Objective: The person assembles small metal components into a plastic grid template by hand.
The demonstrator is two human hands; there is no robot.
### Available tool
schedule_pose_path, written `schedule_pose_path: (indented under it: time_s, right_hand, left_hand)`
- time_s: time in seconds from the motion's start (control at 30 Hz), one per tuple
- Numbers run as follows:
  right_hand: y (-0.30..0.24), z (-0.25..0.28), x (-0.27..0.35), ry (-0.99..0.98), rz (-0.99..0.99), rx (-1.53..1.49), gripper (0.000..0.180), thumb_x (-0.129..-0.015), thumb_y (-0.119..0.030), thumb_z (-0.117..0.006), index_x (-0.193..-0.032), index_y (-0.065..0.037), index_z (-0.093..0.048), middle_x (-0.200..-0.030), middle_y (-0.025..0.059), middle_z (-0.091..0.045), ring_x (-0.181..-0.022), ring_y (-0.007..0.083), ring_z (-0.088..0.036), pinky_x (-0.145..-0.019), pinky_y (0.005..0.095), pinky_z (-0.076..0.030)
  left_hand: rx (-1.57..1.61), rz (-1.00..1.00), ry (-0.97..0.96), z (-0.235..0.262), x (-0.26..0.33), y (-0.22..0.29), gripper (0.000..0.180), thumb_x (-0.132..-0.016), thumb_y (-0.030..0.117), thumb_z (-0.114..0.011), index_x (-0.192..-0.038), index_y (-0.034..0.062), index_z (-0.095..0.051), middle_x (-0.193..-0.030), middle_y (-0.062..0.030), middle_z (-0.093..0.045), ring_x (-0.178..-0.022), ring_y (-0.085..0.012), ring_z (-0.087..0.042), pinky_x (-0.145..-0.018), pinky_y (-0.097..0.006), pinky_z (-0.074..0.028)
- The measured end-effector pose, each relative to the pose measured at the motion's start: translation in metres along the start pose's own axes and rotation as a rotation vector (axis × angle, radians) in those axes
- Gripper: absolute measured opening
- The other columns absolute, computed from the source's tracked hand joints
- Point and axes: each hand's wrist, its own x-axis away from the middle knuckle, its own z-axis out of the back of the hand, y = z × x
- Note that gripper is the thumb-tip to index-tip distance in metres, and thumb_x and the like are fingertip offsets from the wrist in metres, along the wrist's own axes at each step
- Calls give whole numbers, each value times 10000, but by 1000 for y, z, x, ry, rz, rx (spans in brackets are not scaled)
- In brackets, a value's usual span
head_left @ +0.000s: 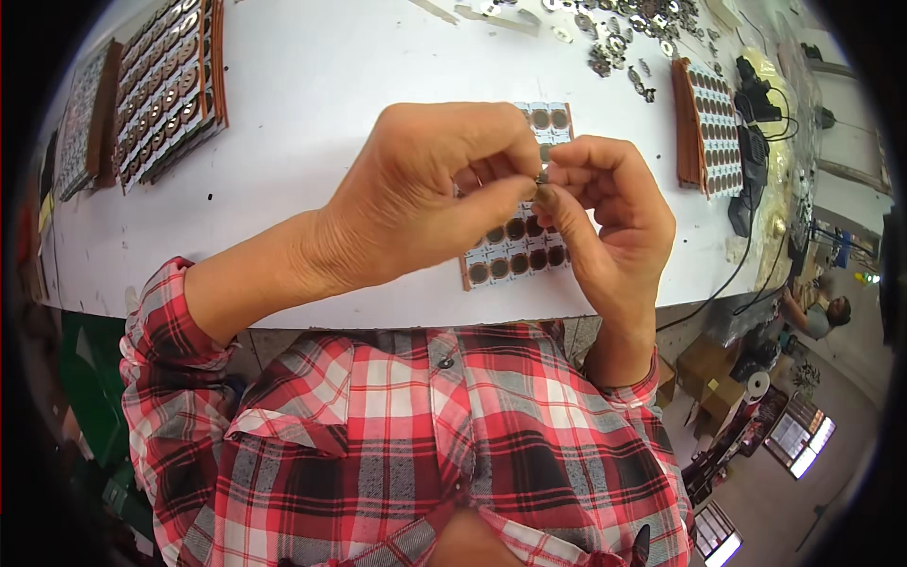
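My left hand (425, 189) and my right hand (619, 213) meet above the table, thumbs and forefingers pinched together at the tips. Between them is a small shiny metal piece (541, 178), mostly covered by the fingers, so its exact kind does not show. Beneath both hands lies a flat panel of small boards (515, 255) with rows of dark round spots on pale squares. My hands hide its middle; a bit of its far end and its near rows show.
Stacks of similar panels stand at the left (170, 94) and at the right (713, 128) of the white table (312, 113). Loose metal parts (628, 33) are scattered at the far side. Black adapters (754, 142) with cables lie along the right edge. Another person (820, 317) is farther off.
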Motion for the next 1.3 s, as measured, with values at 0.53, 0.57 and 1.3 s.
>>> schedule_pose_path:
  time_s: [0.53, 0.57, 1.3]
  right_hand:
    - [6, -23, 1, 116, 335, 390, 384, -863, 164, -734, -1226, 50, -676, -967, 63, -719, -866, 148, -712, -828, 276, -576]
    - [10, -23, -1, 116, 332, 390, 384, -863, 164, -734, -1226, 50, -676, -967, 63, -719, -866, 148, -712, -828, 276, -576]
    - [9, -29, -6, 67, 32, -23, 261, -993, 83, -633, -1227, -7, -705, -990, 17, -660, -805, 81, -601, -718, 219, -505]
  left_hand:
    - [-378, -363, 26, 9, 8, -10, 264, -770, -78, -800, -1013, -13, -720, -852, -107, -680, -709, -190, -666, -559, -272, -482]
    - [-376, -361, 25, 9, 9, -10, 264, -770, -78, -800, -1013, -13, -720, -852, -107, -680, -709, -190, -666, -559, -272, -482]
    - [732, 377, -177, 38, 11, 29, 176, -893, -114, -705, -1040, -49, -635, -861, -75, -672, -676, -106, -638, -573, -260, -492]
